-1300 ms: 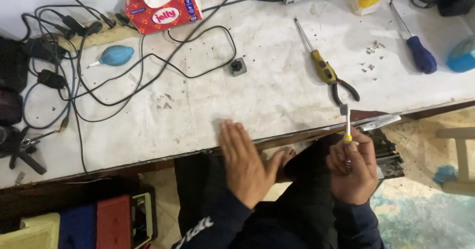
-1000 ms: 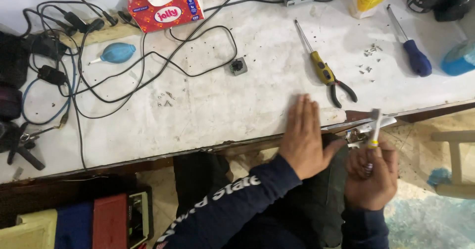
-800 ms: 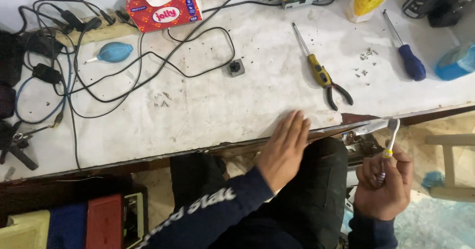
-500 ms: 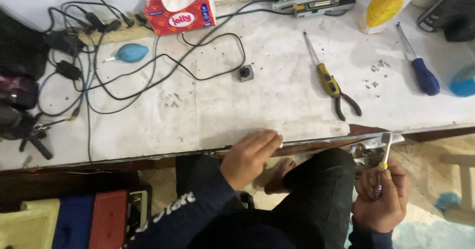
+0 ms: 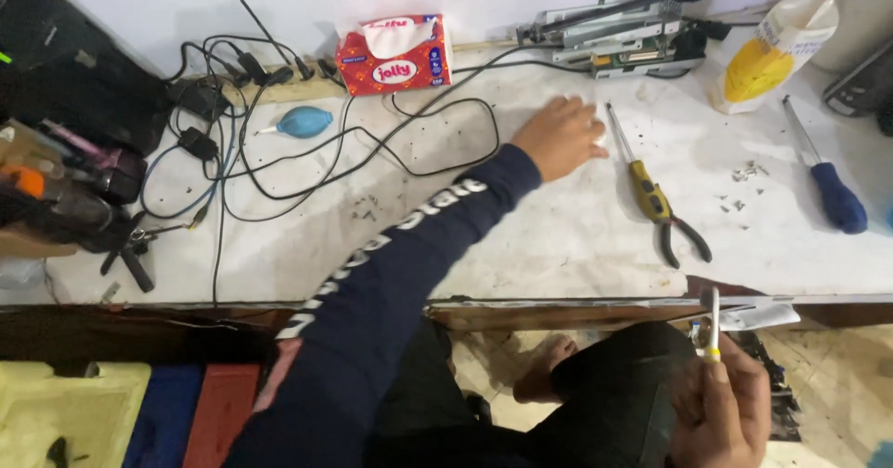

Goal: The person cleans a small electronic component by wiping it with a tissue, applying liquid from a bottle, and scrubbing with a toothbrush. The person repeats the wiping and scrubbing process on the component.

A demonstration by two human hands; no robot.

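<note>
Right hand point(image 5: 721, 412) pinching one thin tool point(image 5: 713, 324), upright, tip away. Left hand point(image 5: 561, 136) flat, fingers together, on table point(image 5: 558, 235); one screwdriver point(image 5: 644, 172), one pliers point(image 5: 677, 235) just right.

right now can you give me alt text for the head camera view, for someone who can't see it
Seen from above, a seated person stretches the left hand across a white workbench beside yellow-handled pliers, while the right hand holds a thin white and yellow tool upright below the bench edge. Black cables, a red tissue box and a blue screwdriver lie around.

Slim white-yellow tool point(image 5: 713, 324) — upright, held
</note>
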